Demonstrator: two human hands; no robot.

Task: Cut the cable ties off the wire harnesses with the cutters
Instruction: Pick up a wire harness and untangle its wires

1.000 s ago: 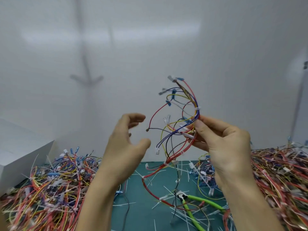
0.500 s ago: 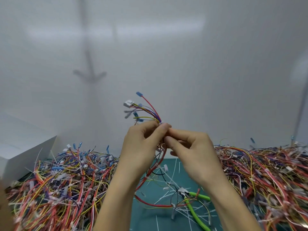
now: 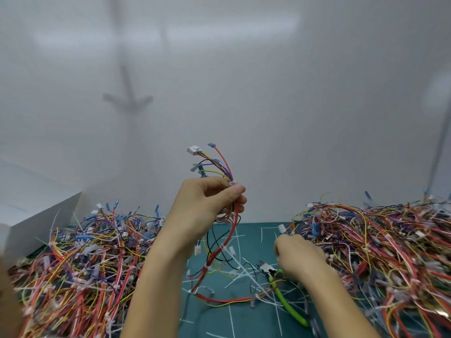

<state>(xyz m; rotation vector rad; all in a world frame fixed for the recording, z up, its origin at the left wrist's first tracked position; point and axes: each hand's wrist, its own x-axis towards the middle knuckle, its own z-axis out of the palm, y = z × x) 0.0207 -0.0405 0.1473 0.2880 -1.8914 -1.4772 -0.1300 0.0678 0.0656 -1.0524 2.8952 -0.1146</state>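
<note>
Clearly the harness (image 3: 229, 236) is a light, limp thing: thin insulated wires bound at intervals by small pale cable ties (image 3: 221, 247), with no stiffness of its own beyond what the ties give it. The left hand (image 3: 207, 211) holds it up at mid-frame, fingers and thumb curled round the bundle just below the point where the wires splay apart. That looks the sensible place to grip, since the bundle is thickest and firmest there and the loose ends cannot be crushed.

Its long axis runs roughly 12 to 6 o'clock. The free ends, one with a white connector (image 3: 194, 150), fan toward 11 o'clock above the fist. The body hangs down and its tail curls along the green cutting mat (image 3: 244, 318) toward 4 o'clock. Each tie should be easiest to reach where the wires hang taut.

The right hand (image 3: 300, 259) is low at 4 o'clock from the left, over the head of the cutters (image 3: 284, 300), which lie on the mat with green handles pointing to 5 o'clock. Its fingers bend downward, but blur hides whether they grasp the tool, so I cannot tell. Tangled heaps of harnesses lie at 8 o'clock (image 3: 80, 259) and 3 o'clock (image 3: 378, 240).
</note>
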